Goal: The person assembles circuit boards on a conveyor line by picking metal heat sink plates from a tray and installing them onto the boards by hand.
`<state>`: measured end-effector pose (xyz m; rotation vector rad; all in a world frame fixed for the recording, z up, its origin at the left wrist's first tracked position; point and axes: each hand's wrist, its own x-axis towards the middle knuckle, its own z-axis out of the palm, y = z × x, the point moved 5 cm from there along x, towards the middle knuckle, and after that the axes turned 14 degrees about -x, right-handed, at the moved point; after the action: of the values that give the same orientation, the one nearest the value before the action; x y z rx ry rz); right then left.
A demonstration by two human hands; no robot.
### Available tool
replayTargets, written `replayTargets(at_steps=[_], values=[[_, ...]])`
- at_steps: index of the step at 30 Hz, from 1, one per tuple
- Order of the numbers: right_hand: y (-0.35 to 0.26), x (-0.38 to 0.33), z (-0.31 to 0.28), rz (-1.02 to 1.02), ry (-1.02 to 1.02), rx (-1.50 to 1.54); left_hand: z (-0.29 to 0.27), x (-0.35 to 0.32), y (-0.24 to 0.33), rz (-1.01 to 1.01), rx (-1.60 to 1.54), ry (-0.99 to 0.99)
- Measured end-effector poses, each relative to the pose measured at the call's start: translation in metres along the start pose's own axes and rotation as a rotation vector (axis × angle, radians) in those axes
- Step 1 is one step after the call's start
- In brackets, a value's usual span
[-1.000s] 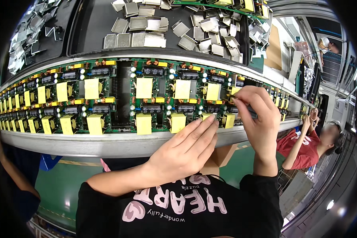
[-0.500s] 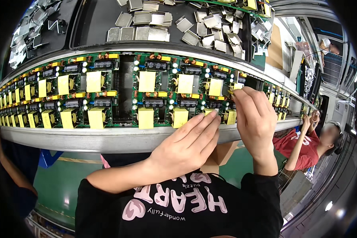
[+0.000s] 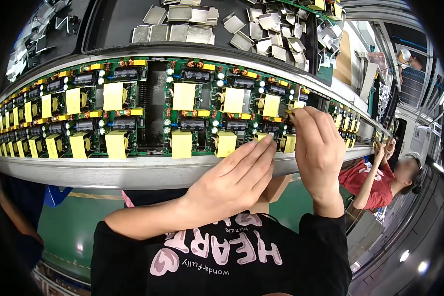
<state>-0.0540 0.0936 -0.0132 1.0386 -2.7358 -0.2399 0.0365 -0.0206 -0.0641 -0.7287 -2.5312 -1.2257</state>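
Note:
My left hand (image 3: 237, 175) lies palm down with straight fingers together, its fingertips by the yellow transformer blocks of the near row of green circuit boards (image 3: 205, 140). Beside it, my right hand (image 3: 318, 148) is closed, thumb and fingertips pinched over the right end of the group. Whatever is between them is mostly covered by the fingers. Next to that pinch sits a yellow transformer (image 3: 271, 105), with another yellow block (image 3: 290, 144) below it between my hands. Each board carries black capacitors, copper coils and yellow parts.
Boards run along a metal-edged conveyor rail (image 3: 133, 173), with a dark gap (image 3: 156, 93) between two groups. Beyond it, a black tray (image 3: 118, 24) holds loose bent metal plates (image 3: 187, 32). A co-worker in red (image 3: 375, 182) stands at right; another person's arm (image 3: 17, 212) shows at left.
The view has shifted a little, and the left group of boards appears slightly further left. Both my hands keep nearly the same place and pose.

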Motion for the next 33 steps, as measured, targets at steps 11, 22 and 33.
replayTargets(at_steps=[11,22,33], values=[[0.003,0.001,-0.005,0.075,0.089,0.057,0.001,-0.001,0.001,0.002,0.008,-0.007],[0.006,0.001,0.006,-0.007,0.098,0.087,-0.005,0.001,-0.002,0.028,0.031,-0.029],[0.015,-0.01,-0.004,0.127,0.187,0.279,-0.051,0.004,-0.012,-0.396,-2.273,0.202]])
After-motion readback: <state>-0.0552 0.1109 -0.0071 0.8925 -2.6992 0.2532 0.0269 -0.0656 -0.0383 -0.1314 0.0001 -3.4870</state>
